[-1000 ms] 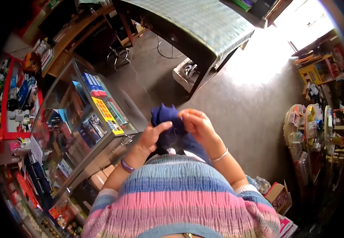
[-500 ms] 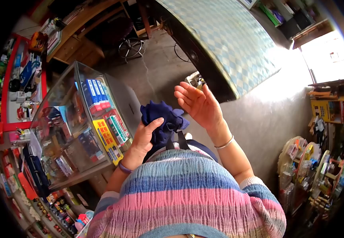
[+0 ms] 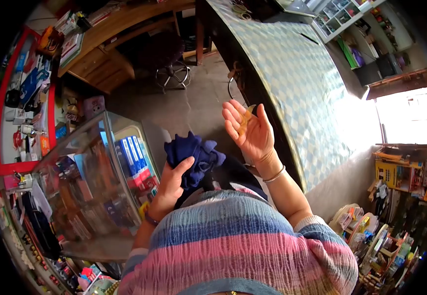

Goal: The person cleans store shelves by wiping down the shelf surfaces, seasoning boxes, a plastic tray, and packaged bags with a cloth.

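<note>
A crumpled dark blue cloth [image 3: 194, 156] is bunched in my left hand [image 3: 170, 184], whose thumb lies over its front; the other fingers are mostly hidden behind it. My right hand [image 3: 249, 129] is raised to the right of the cloth, palm up, with the fingers extended and the thumb apart. A yellowish patch shows on its palm and fingers; whether it is light or some thin thing I cannot tell. The two hands are apart, and the cloth touches only the left one.
A glass display case [image 3: 90, 191] holding boxes stands at the left. Ahead on the right is a table with a checked cover [image 3: 302, 83]. A round-seated stool [image 3: 171, 73] stands by a wooden desk [image 3: 125, 29]. Packed racks [image 3: 371, 241] stand at the lower right.
My right hand has let go of the cloth, opened and moved up and away. The cloth has shifted slightly left with my left hand. The view has turned, showing more of the covered table.
</note>
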